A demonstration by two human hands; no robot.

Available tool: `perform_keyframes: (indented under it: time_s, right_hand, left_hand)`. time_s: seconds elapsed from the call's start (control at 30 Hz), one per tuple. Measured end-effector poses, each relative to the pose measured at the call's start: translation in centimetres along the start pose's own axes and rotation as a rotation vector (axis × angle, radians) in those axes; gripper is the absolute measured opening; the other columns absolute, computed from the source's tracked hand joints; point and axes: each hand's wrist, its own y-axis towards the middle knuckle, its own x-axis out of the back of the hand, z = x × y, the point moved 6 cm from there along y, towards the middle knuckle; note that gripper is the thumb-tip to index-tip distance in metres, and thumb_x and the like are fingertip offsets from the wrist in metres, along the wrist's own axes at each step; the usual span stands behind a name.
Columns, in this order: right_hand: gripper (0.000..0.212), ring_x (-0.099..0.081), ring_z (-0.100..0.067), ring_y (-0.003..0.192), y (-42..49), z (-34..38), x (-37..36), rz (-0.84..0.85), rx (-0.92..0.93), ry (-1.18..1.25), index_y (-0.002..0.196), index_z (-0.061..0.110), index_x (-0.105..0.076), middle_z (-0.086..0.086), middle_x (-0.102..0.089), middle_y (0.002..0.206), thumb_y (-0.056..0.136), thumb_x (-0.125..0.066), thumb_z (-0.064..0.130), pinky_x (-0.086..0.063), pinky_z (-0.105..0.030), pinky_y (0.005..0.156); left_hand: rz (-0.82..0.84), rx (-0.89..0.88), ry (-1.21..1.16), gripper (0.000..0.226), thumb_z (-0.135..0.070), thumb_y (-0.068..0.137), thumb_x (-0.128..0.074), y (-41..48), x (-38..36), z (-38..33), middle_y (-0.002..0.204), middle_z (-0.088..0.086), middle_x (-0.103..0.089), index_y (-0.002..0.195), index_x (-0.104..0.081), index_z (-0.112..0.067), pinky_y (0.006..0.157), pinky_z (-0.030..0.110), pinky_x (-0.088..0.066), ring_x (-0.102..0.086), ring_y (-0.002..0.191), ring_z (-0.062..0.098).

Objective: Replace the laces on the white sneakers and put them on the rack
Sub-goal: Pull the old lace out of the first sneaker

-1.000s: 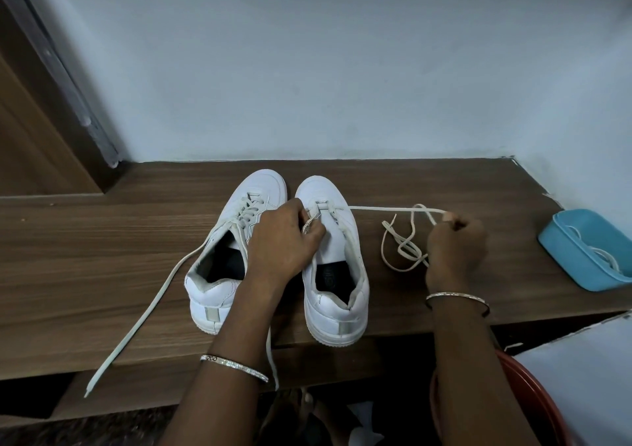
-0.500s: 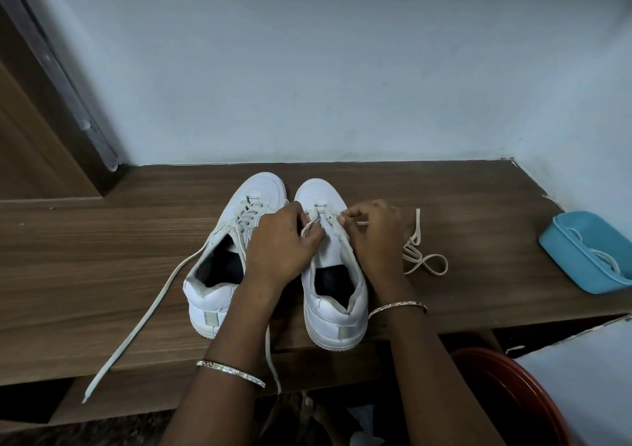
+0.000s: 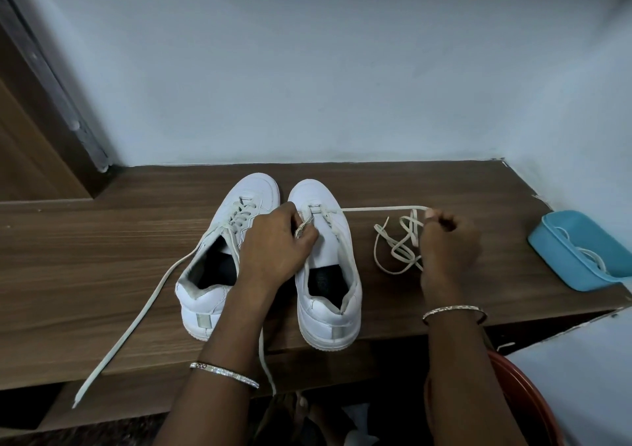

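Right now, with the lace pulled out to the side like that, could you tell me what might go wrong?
The right hand pulls the lace taut sideways; the right sneaker may twist or slide unless the left hand steadies it. The slack lies looped beside that hand and could knot. The left sneaker's lace trails over the shelf edge and could snag.

Two white sneakers (image 3: 270, 260) side by side, toes away; my right one's lace (image 3: 383, 208) pulled taut rightward.

Home entryway prob.: wood shelf (image 3: 102, 240), door frame (image 3: 51, 86), painted wall (image 3: 342, 69).
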Motion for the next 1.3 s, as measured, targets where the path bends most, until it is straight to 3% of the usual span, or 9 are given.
perform_keyframes:
  time_s: [0.23, 0.4, 0.5, 0.67, 0.77, 0.87, 1.03, 1.17, 1.3]
  right_hand:
    - [0.010, -0.055, -0.014, 0.079, 0.9, -1.5, 2.7, -0.192, -0.175, 0.130, 0.091, 0.013, -0.068, 0.001, -0.062, 0.085, 0.093, -0.060, 0.019, -0.035, -0.017, 0.067]
    - [0.021, -0.058, -0.020, 0.061, 0.7, -1.4, 1.5, 0.069, -0.134, 0.041, 0.060, 0.015, -0.064, -0.004, -0.064, 0.062, 0.080, -0.061, 0.020, -0.048, -0.039, 0.064]
    - [0.007, -0.065, -0.022, 0.081, 0.8, -1.1, 0.8, 0.187, -0.046, -0.091, 0.081, 0.018, -0.070, -0.004, -0.071, 0.082, 0.078, -0.070, 0.024, -0.046, -0.033, 0.070]
    - [0.075, -0.053, -0.028, 0.125, 0.8, -2.1, -0.9, 0.430, 0.162, -0.412, 0.139, 0.022, -0.048, -0.006, -0.055, 0.136, 0.075, -0.080, 0.046, -0.044, -0.049, 0.105]
    - [0.099, -0.039, -0.032, 0.141, -0.6, -2.9, -2.7, 0.583, 0.238, -0.650, 0.153, 0.025, -0.033, -0.006, -0.039, 0.157, 0.074, -0.076, 0.064, -0.038, -0.053, 0.112]
    - [0.075, -0.036, -0.032, 0.144, -1.9, -3.1, -3.9, 0.604, 0.302, -0.772, 0.146, 0.030, -0.047, -0.005, -0.044, 0.154, 0.081, -0.075, 0.055, -0.037, -0.051, 0.113]
    - [0.023, -0.060, -0.030, 0.112, -3.0, -1.8, -3.7, 0.425, 0.432, -0.776, 0.114, 0.013, -0.070, -0.009, -0.068, 0.113, 0.096, -0.061, 0.023, -0.048, -0.039, 0.087]
    - [0.024, -0.063, -0.028, 0.102, -3.3, -1.9, -3.1, 0.396, 0.462, -0.748, 0.106, 0.012, -0.074, -0.008, -0.071, 0.104, 0.095, -0.052, 0.009, -0.047, -0.035, 0.078]
    - [0.020, -0.069, -0.023, 0.098, -1.6, -2.4, -0.2, 0.426, 0.294, -0.524, 0.105, 0.018, -0.080, -0.004, -0.077, 0.102, 0.088, -0.070, 0.013, -0.048, -0.031, 0.081]
  left_hand:
    - [0.003, -0.008, 0.003, 0.028, -0.033, 0.086, -0.066, 0.0, -0.1, -0.1, 0.059, -0.002, -0.056, 0.071, -0.050, -0.016, 0.060, 0.034, -0.043, -0.057, 0.064, 0.021]
    - [-0.065, -0.045, -0.060, 0.033, -0.047, 0.090, -0.066, -0.1, 0.3, -1.1, 0.061, -0.005, -0.060, 0.073, -0.052, -0.022, 0.062, 0.035, -0.048, -0.060, 0.064, 0.016]
    - [-0.146, -0.096, -0.096, 0.031, -0.048, 0.091, -0.065, -0.4, 0.7, -2.3, 0.063, -0.007, -0.061, 0.076, -0.054, -0.023, 0.060, 0.035, -0.049, -0.060, 0.062, 0.014]
    - [-0.204, -0.182, -0.051, 0.023, -0.032, 0.089, -0.067, -0.5, 0.4, -3.9, 0.070, -0.008, -0.060, 0.074, -0.055, -0.020, 0.061, 0.037, -0.048, -0.058, 0.066, 0.015]
    - [-0.176, -0.288, -0.036, 0.021, -0.032, 0.088, -0.065, -0.3, -0.3, -5.1, 0.074, -0.008, -0.062, 0.074, -0.057, -0.019, 0.068, 0.039, -0.047, -0.057, 0.074, 0.019]
    - [-0.103, -0.386, -0.002, 0.018, -0.036, 0.087, -0.061, -0.7, -1.8, -6.4, 0.079, -0.010, -0.064, 0.078, -0.059, -0.021, 0.073, 0.041, -0.047, -0.057, 0.081, 0.019]
    - [-0.052, -0.422, 0.075, 0.017, -0.038, 0.088, -0.058, -1.1, -3.3, -7.1, 0.079, -0.014, -0.059, 0.080, -0.057, -0.024, 0.077, 0.043, -0.046, -0.058, 0.085, 0.020]
    - [-0.049, -0.429, 0.053, 0.016, -0.036, 0.087, -0.061, -0.8, -3.2, -7.5, 0.077, -0.019, -0.051, 0.077, -0.053, -0.027, 0.078, 0.045, -0.047, -0.059, 0.083, 0.019]
    - [-0.015, -0.456, 0.093, 0.016, -0.034, 0.088, -0.064, -1.0, -3.9, -8.7, 0.078, -0.014, -0.059, 0.079, -0.056, -0.024, 0.080, 0.043, -0.044, -0.059, 0.082, 0.020]
